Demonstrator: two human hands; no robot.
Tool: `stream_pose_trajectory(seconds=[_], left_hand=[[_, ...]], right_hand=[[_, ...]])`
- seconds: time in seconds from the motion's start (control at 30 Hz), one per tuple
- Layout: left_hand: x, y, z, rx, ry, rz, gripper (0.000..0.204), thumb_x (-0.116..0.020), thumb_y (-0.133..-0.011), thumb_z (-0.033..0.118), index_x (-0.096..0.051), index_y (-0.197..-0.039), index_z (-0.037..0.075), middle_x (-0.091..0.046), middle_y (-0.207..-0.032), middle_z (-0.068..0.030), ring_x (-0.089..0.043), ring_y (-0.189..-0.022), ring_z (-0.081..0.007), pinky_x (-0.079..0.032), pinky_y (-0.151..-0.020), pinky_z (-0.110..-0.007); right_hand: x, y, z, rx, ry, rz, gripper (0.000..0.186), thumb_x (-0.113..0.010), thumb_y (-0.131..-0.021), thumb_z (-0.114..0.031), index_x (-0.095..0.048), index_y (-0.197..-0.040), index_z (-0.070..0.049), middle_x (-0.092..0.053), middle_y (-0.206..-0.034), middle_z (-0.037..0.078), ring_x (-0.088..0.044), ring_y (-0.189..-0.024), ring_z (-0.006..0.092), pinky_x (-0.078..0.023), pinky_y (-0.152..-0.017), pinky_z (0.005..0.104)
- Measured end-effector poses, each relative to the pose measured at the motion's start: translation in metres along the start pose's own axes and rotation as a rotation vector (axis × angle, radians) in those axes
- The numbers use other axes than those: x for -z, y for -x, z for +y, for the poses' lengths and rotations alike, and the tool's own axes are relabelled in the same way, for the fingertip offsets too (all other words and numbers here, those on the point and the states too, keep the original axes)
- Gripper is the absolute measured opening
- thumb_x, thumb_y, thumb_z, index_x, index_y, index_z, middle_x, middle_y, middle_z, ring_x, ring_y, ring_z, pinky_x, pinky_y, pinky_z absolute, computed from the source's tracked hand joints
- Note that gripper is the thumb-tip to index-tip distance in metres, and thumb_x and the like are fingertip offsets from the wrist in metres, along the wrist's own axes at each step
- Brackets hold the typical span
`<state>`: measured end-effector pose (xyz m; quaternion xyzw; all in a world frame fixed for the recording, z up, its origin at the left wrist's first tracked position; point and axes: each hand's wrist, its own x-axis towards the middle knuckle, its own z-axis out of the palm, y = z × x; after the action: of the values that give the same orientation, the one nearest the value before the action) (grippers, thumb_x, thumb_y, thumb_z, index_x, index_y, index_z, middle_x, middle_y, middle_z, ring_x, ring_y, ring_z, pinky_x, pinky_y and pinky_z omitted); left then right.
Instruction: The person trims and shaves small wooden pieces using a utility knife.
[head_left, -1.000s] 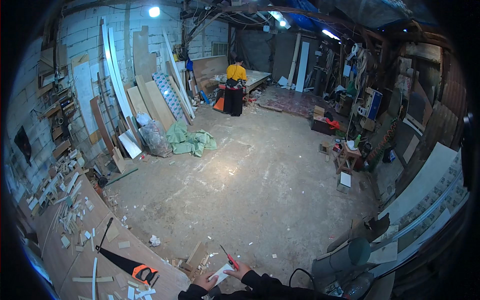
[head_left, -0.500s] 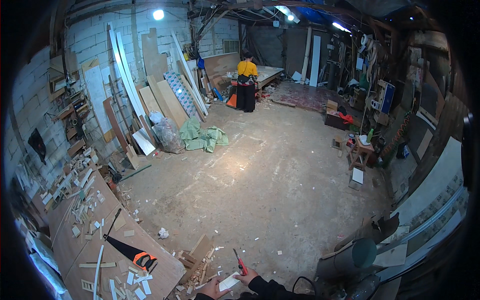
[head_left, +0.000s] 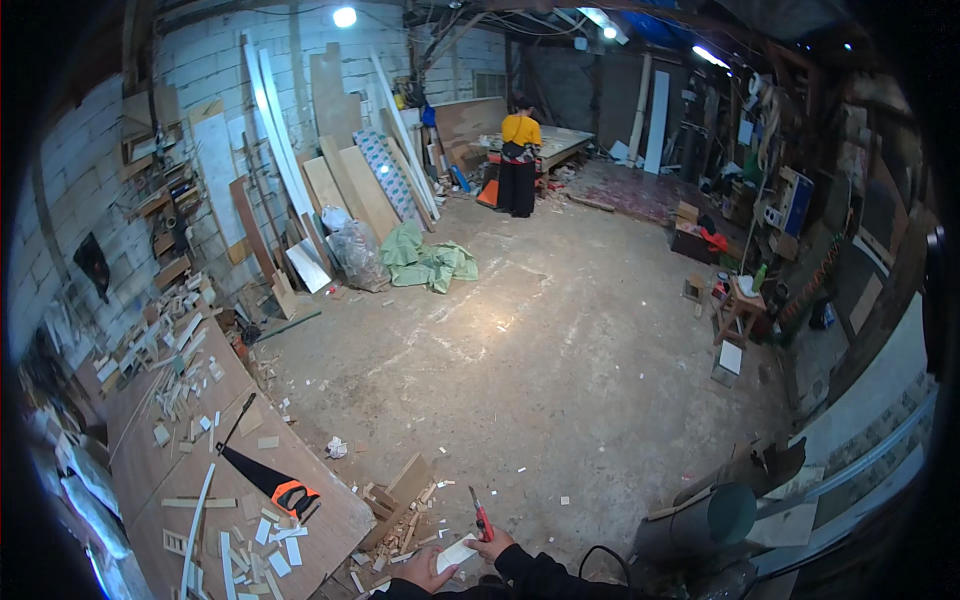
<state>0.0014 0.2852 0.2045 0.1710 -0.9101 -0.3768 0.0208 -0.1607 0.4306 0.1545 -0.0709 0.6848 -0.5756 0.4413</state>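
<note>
Low in the head view, my left hand grips a small, pale, flat-faced block by its left end. My right hand is closed around a red-handled cutter knife, whose slim grey tip points up and away from me. The fingers of that hand also meet the right end of the block, so it spans the gap between both hands. Its underside is hidden.
On the wooden table at my left lie a handsaw and wood offcuts. A wooden box with scraps stands beside it. At the right is a grey cylinder. Far off, a person in yellow stands by another table.
The whole scene has shifted slightly rightward in the picture, as my head turned a little left. Both hands keep hold of the block and cutter knife, with the block slightly turned.
</note>
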Motion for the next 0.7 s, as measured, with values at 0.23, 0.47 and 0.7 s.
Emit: stream_pose_trajectory(seconds=[0.23,0.47,0.7], left_hand=[[0.02,0.031,0.0,0.137,0.031,0.068,0.067,-0.074,-0.079,0.032,-0.048,-0.136,0.008,-0.052,-0.131,-0.0245,-0.049,-0.122,-0.042,-0.039,-0.102,-0.048],[0.041,0.043,-0.039,0.162,-0.022,0.16,0.061,-0.071,-0.081,0.045,-0.053,-0.122,0.003,-0.063,-0.106,-0.022,-0.062,-0.099,-0.0394,-0.05,-0.082,-0.046],[0.154,0.035,0.059,0.164,-0.004,0.738,0.057,-0.075,-0.08,0.045,-0.061,-0.116,0.003,-0.067,-0.097,-0.017,-0.066,-0.09,-0.0339,-0.052,-0.074,-0.04]], right_hand=[[-0.034,-0.009,-0.017,0.02,0.033,-0.14,0.042,-0.084,-0.076,-0.029,-0.044,-0.077,-0.015,-0.048,-0.061,-0.003,-0.047,-0.047,0.0094,-0.039,-0.043,0.027],[-0.054,-0.014,-0.074,0.205,0.003,-0.045,0.04,-0.084,-0.076,-0.024,-0.046,-0.077,-0.013,-0.048,-0.059,-0.002,-0.048,-0.047,0.0097,-0.041,-0.043,0.0276],[-0.054,0.043,-0.182,0.845,0.297,-0.003,0.03,-0.069,-0.089,-0.032,-0.06,-0.094,-0.003,-0.059,-0.069,0.005,-0.057,-0.06,0.0159,-0.047,-0.059,0.0314]])
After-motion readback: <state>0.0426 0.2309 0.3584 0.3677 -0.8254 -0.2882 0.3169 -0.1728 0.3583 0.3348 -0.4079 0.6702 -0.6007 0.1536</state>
